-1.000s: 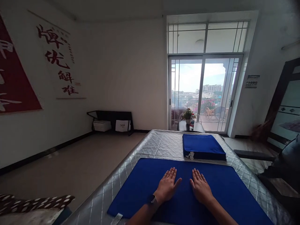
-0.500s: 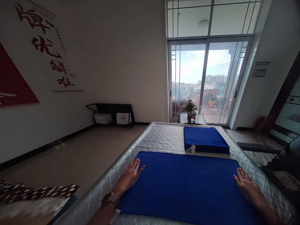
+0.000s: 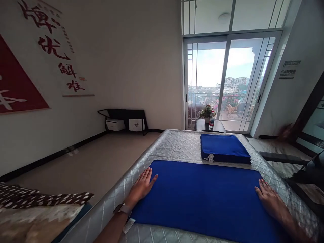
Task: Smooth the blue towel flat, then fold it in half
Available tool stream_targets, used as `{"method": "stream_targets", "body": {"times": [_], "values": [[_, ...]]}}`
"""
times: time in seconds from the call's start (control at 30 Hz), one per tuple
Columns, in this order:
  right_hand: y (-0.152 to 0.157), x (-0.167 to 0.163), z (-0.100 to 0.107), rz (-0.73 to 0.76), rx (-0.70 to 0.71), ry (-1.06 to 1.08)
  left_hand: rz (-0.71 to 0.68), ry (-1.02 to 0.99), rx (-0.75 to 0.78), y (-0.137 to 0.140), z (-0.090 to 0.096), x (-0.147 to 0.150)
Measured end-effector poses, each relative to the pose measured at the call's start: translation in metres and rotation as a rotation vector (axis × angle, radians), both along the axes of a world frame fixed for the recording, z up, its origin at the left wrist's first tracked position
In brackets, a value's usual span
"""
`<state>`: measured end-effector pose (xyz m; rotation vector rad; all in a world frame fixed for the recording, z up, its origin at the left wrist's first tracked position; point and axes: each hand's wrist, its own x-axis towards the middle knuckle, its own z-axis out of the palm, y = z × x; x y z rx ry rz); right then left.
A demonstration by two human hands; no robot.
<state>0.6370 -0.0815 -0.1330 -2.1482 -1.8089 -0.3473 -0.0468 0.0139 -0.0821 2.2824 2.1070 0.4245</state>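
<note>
A blue rectangular cloth (image 3: pixel 202 199) lies spread flat, with a small white tag (image 3: pixel 129 225) at its near left corner. Resting on its left edge is my left hand (image 3: pixel 143 185), fingers stretched out and thumb apart; a watch circles that wrist. My right hand (image 3: pixel 270 199) lies open along the cloth's right edge, palm down. Beyond the cloth sits a neat stack of folded blue cloths (image 3: pixel 224 146), with several white tags showing at its near left corner. Neither hand grips anything.
All the cloths lie on a silver quilted surface (image 3: pixel 174 143). Patterned fabric (image 3: pixel 43 199) is at the lower left. A small dark table (image 3: pixel 202 126) with a potted plant (image 3: pixel 206 114) and a bottle (image 3: pixel 211 119) stands before the sliding glass door. A black rack (image 3: pixel 126 114) holds white boxes by the wall.
The view has shifted slightly, so the room appears a little further right and higher. Both hands stay flat at the cloth's side edges, and the cloth looks the same.
</note>
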Motion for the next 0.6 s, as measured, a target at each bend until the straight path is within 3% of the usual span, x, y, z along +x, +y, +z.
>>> {"method": "stream_targets", "body": {"times": [0.3, 0.6], "values": [[-0.007, -0.026, 0.034, -0.096, -0.157, -0.005, 0.03, -0.012, 0.001, -0.001, 0.0, -0.013], [-0.017, -0.04, 0.051, -0.099, -0.151, -0.049, 0.06, 0.027, -0.064, -0.007, 0.011, -0.016]]}}
